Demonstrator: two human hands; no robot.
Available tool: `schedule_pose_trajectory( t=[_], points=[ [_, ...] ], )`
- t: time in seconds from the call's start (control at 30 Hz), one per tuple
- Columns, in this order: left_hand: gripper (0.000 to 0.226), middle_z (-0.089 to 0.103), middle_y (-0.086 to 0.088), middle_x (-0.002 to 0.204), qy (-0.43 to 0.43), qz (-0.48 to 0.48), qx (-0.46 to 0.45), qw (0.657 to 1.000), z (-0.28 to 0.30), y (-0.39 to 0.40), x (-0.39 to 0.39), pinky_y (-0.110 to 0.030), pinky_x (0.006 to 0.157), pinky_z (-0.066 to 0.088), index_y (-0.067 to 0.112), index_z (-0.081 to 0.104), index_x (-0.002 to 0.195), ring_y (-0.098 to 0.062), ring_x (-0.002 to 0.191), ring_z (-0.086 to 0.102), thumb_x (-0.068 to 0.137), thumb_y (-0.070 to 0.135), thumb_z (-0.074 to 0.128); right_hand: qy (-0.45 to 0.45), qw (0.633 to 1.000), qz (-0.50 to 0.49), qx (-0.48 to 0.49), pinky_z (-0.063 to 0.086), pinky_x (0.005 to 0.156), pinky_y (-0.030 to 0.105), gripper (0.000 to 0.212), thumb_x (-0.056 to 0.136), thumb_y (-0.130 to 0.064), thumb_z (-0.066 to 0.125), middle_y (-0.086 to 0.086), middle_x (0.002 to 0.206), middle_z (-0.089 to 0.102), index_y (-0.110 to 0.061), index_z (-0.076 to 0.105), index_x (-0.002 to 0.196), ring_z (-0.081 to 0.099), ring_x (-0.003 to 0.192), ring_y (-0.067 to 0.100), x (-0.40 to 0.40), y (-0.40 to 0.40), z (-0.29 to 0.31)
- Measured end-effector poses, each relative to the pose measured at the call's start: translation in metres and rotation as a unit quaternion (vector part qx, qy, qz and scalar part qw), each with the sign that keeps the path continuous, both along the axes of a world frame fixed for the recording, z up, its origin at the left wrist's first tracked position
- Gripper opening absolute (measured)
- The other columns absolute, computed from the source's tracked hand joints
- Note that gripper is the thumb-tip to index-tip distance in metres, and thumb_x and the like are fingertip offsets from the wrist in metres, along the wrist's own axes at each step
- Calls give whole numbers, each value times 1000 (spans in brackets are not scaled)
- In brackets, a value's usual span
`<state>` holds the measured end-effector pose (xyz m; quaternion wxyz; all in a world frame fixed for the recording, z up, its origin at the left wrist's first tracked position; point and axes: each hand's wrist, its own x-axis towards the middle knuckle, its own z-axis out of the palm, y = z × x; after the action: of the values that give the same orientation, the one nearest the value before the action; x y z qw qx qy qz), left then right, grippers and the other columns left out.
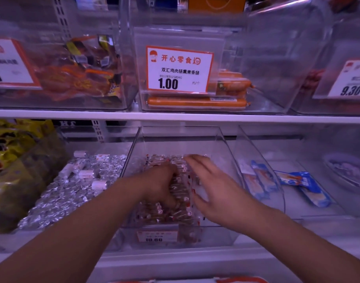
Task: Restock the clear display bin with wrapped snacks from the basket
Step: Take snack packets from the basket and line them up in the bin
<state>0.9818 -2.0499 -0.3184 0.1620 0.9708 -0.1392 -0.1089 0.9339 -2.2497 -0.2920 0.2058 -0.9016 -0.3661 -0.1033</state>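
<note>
A clear display bin sits in the middle of the lower shelf, holding a heap of small clear-wrapped snacks with red and white marks. My left hand reaches into the bin with its fingers curled down into the heap, gripping some of the wrapped snacks. Beside it, my right hand lies over the right side of the heap with fingers spread and straight, touching the snacks. The basket is mostly out of view; only a red and white edge shows at the bottom.
A bin of silver foil-wrapped pieces stands to the left, yellow bags beyond it. Blue packets lie in the bin at right. The upper shelf carries bins with orange sausages and a white price tag.
</note>
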Motion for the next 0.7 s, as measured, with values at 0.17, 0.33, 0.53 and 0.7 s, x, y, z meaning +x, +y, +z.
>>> schedule_pose_trajectory(
  t=[0.17, 0.33, 0.53, 0.7],
  points=[
    [72, 65, 9, 102, -6, 0, -9, 1000, -8, -3, -3, -19, 74, 48, 30, 45, 116, -11, 88, 61, 57, 35, 87, -54, 957, -126, 255, 45, 101, 24, 48, 84, -23, 55, -18, 127, 50, -32, 53, 131, 54, 118, 4, -32, -66, -6],
    [71, 69, 12, 91, -28, 16, -68, 997, 8, -12, -1, -16, 75, 52, 29, 51, 112, -7, 84, 66, 53, 32, 90, 7, 943, -178, 281, 50, 96, 36, 46, 83, -13, 57, -7, 126, 52, -25, 57, 127, 55, 112, 5, -34, -77, -36],
    [72, 68, 11, 95, -25, -29, -87, 995, 4, -72, 16, -26, 79, 54, 25, 51, 115, -10, 87, 66, 54, 30, 89, 27, 944, -154, 290, 44, 96, 14, 47, 85, -22, 57, -5, 127, 51, -18, 55, 131, 37, 119, -22, -29, -63, -38],
    [64, 67, 3, 106, -31, -37, -27, 998, -29, -82, 25, -22, 79, 48, 21, 55, 117, -17, 98, 65, 61, 27, 85, 40, 950, -147, 272, 41, 103, 21, 53, 87, -24, 55, -9, 133, 44, -20, 47, 139, 45, 122, -3, -32, -65, -46]
  ],
)
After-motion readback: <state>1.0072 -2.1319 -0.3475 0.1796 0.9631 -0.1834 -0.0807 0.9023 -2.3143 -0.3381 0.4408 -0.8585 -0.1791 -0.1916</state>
